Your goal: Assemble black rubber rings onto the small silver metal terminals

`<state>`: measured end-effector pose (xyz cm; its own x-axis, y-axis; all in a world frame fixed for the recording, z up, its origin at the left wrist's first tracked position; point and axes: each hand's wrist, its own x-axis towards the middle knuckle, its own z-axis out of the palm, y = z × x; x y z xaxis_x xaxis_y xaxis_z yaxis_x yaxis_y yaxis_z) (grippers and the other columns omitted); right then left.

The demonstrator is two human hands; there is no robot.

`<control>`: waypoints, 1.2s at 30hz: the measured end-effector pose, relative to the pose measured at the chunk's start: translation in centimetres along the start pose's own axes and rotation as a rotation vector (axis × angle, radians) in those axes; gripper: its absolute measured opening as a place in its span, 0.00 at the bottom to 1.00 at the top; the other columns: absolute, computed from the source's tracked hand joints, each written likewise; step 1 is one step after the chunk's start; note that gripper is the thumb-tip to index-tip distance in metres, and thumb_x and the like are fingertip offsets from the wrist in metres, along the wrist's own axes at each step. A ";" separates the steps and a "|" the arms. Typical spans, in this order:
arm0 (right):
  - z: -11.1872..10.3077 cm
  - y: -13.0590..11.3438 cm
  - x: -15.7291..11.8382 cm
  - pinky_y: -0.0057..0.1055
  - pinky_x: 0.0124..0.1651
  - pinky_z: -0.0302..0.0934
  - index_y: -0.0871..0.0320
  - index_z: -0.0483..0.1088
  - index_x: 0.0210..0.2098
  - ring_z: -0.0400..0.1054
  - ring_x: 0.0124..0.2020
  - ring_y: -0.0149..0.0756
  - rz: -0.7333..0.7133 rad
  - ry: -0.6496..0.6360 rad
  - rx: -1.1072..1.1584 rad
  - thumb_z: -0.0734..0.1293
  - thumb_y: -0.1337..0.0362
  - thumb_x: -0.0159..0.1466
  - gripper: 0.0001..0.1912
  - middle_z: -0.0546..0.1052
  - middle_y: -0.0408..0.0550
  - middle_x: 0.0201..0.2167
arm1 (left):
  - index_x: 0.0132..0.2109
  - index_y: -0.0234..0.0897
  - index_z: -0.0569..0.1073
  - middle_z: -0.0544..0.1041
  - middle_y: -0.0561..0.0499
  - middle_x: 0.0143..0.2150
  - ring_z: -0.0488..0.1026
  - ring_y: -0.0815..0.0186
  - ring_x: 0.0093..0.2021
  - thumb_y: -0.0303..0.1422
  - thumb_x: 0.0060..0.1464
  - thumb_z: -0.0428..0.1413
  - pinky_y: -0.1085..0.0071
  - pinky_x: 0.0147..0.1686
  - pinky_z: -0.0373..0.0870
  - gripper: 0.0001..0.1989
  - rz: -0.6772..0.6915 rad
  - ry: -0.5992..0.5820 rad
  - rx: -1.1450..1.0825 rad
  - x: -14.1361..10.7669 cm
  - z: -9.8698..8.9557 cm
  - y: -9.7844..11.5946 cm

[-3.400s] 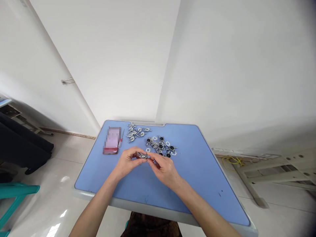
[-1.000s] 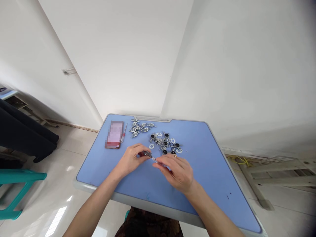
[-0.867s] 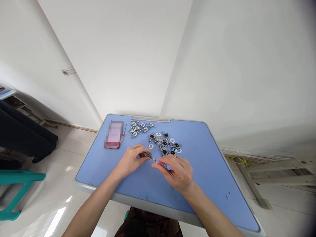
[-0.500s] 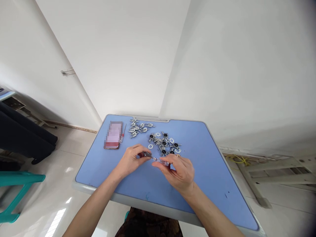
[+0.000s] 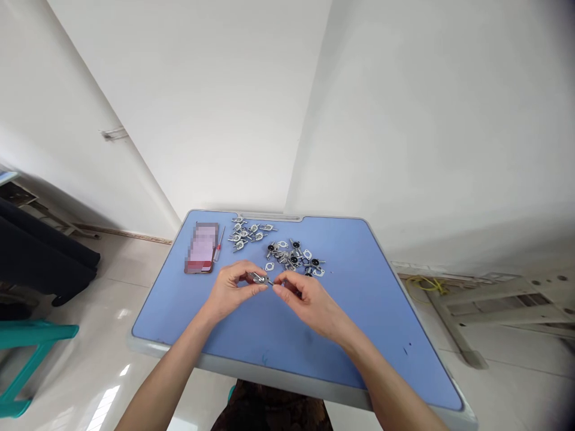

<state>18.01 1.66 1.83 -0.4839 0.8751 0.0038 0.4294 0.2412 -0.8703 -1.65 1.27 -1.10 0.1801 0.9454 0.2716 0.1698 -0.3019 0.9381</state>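
My left hand [image 5: 230,290] is closed, thumb and fingers pinching a small silvery metal fitting [image 5: 259,278] above the table. Close on its right, my right hand [image 5: 312,299] is closed too, with its fingertips on a thin metal rod [image 5: 270,282] at the fitting's end. I cannot tell whether the rod belongs to the fitting or to a tool inside the fingers. Just beyond the hands lies a pile of metal parts with black round caps [image 5: 293,260], mixed with flat oval gaskets [image 5: 283,244]. One gasket [image 5: 269,266] sits apart, near the fingertips.
Several metal fittings [image 5: 243,233] form a group at the table's back left. Beside them lie a screwdriver with a red and clear handle [image 5: 218,248] and a phone [image 5: 202,246]. The blue table [image 5: 359,335] meets a white wall. A green stool [image 5: 38,332] stands at left.
The clear handle that showed in my right hand is no longer visible. My right fingertips have come closer to the fitting in my left hand. The whole view has shifted slightly.
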 end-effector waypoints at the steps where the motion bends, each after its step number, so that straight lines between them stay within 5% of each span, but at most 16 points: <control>1: 0.2 0.0 0.0 0.25 0.24 0.45 0.57 0.66 0.30 0.49 0.21 0.27 0.002 -0.012 -0.018 0.59 0.57 0.64 0.11 0.58 0.37 0.19 | 0.37 0.36 0.76 0.75 0.49 0.35 0.71 0.67 0.33 0.33 0.46 0.63 0.73 0.33 0.69 0.09 0.003 -0.005 -0.001 0.0 0.0 0.0; 10: 0.8 0.4 0.3 0.25 0.24 0.43 0.58 0.63 0.26 0.46 0.22 0.26 0.037 0.027 0.115 0.59 0.57 0.64 0.14 0.54 0.37 0.20 | 0.38 0.37 0.77 0.75 0.49 0.33 0.71 0.68 0.34 0.33 0.49 0.62 0.74 0.31 0.69 0.08 0.111 -0.047 0.044 0.0 0.0 -0.1; 17: 0.6 0.9 0.9 0.24 0.22 0.44 0.59 0.63 0.25 0.49 0.21 0.25 0.135 -0.067 0.304 0.62 0.48 0.60 0.20 0.57 0.37 0.19 | 0.38 0.37 0.77 0.74 0.48 0.36 0.71 0.67 0.35 0.33 0.52 0.59 0.73 0.32 0.69 0.06 0.119 -0.094 0.134 -0.1 0.2 0.0; 26: 1.1 1.2 1.4 0.22 0.17 0.35 0.58 0.60 0.26 0.41 0.16 0.20 0.287 -0.167 0.619 0.67 0.45 0.53 0.22 0.55 0.33 0.17 | 0.38 0.37 0.76 0.74 0.49 0.35 0.71 0.69 0.35 0.30 0.51 0.59 0.74 0.33 0.68 0.06 0.121 -0.094 0.117 -0.2 0.2 -0.2; 36: 1.1 1.2 1.6 0.21 0.16 0.36 0.58 0.59 0.24 0.42 0.16 0.20 0.282 -0.090 0.591 0.66 0.45 0.54 0.22 0.55 0.33 0.17 | 0.40 0.36 0.75 0.74 0.47 0.36 0.71 0.66 0.38 0.31 0.53 0.56 0.71 0.37 0.69 0.07 0.019 -0.109 0.007 0.0 0.4 -0.3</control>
<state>16.90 2.84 0.23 -0.4867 0.8267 -0.2822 0.0705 -0.2848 -0.9560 -1.28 1.33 -1.48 0.2875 0.9207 0.2637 0.1719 -0.3205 0.9315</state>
